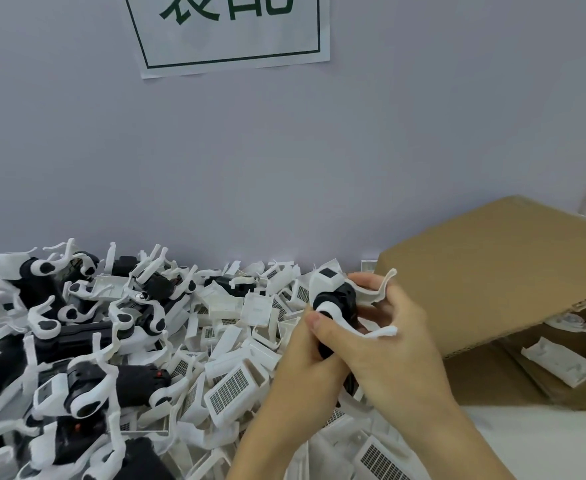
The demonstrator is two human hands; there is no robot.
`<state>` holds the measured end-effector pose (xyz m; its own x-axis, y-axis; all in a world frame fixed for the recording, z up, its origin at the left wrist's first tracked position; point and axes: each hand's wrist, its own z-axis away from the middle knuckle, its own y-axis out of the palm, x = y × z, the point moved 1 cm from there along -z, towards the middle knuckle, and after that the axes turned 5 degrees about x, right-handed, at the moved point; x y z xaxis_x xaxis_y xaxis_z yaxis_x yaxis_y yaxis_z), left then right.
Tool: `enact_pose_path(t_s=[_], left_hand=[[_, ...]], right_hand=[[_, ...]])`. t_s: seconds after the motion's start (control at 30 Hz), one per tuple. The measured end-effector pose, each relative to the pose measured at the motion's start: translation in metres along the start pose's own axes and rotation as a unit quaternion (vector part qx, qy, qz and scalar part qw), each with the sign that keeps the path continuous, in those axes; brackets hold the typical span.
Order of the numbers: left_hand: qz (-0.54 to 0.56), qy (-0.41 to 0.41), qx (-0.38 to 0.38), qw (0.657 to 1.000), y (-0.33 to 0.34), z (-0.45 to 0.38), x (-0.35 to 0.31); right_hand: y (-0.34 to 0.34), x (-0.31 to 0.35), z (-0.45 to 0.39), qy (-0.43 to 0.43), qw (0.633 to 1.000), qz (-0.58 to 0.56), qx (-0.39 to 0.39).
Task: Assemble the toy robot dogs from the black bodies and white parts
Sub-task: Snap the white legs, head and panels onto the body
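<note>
The dog in hand sits right of centre, lifted above the pile: a black body with a white head piece at its far end and white legs already on, two of them sticking out to the right. It looks nearly built, though what remains on it is hidden behind the fingers. The left hand curls round the body from below, thumb pressed on the round white hip joint. The right hand wraps over it from the right, fingers closed on the body and a leg. On the left of the counter lie finished dogs, so part of the job is done. In the middle, a heap of loose white parts suggests plenty remains. A cardboard box stands at the right.
</note>
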<state>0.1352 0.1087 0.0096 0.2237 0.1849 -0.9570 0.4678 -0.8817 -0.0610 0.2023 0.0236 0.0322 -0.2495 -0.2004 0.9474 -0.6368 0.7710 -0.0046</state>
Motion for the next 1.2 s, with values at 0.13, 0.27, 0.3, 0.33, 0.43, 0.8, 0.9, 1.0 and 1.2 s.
enact_pose_path(t_s=[0.13, 0.27, 0.3, 0.33, 0.43, 0.8, 0.9, 1.0, 1.2], left_hand=[[0.024, -0.022, 0.002, 0.999, -0.002, 0.000, 0.003], [0.103, -0.034, -0.033, 0.994, -0.006, 0.000, 0.001], [0.133, -0.038, -0.058, 0.989, -0.009, -0.001, 0.000], [0.160, -0.040, -0.085, 0.983, -0.012, -0.002, 0.001], [0.261, -0.051, -0.170, 0.949, -0.023, -0.006, -0.002], [0.400, -0.094, -0.232, 0.882, -0.039, -0.005, -0.001], [0.346, -0.097, -0.231, 0.904, -0.033, -0.005, -0.001], [0.294, -0.100, -0.224, 0.924, -0.028, -0.003, -0.004], [0.273, -0.082, -0.212, 0.935, -0.025, 0.001, -0.008]], right_hand=[[0.000, -0.002, -0.001, 0.010, 1.000, -0.019, 0.004], [-0.004, -0.002, -0.003, 0.037, 0.995, -0.046, 0.074], [-0.005, -0.002, -0.003, 0.046, 0.993, -0.045, 0.094], [-0.006, -0.001, -0.004, 0.051, 0.992, -0.034, 0.111], [-0.009, 0.001, -0.004, 0.051, 0.989, 0.015, 0.138], [0.011, -0.018, 0.007, 0.220, 0.937, -0.072, 0.261], [0.023, -0.022, 0.009, 0.164, 0.959, -0.028, 0.229], [0.032, -0.028, 0.010, 0.141, 0.971, -0.028, 0.190], [0.034, -0.033, 0.008, 0.149, 0.973, -0.057, 0.166]])
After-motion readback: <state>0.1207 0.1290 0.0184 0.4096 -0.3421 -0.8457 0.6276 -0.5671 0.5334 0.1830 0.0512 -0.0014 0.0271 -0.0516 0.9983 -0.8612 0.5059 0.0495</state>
